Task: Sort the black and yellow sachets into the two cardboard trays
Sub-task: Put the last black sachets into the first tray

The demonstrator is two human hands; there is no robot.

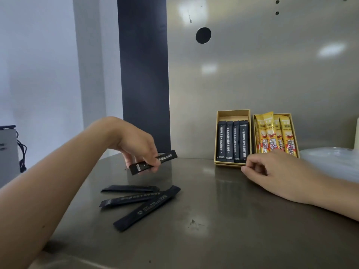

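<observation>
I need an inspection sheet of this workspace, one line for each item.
Surface: grey metal tabletop, scuffed.
Job's things: one black sachet held in the air; three loose black sachets lie on the tabletop; left cardboard tray holds black sachets, right cardboard tray holds yellow sachets.
Clutter: crumpled clear plastic, right edge.
Grippers: left hand pinches the held sachet; right hand rests before the trays, loosely curled, holding nothing.
Cables: black cables beside a grey box, far left.
Surroundings: metal back wall with a round hole; dark upright panel.
</observation>
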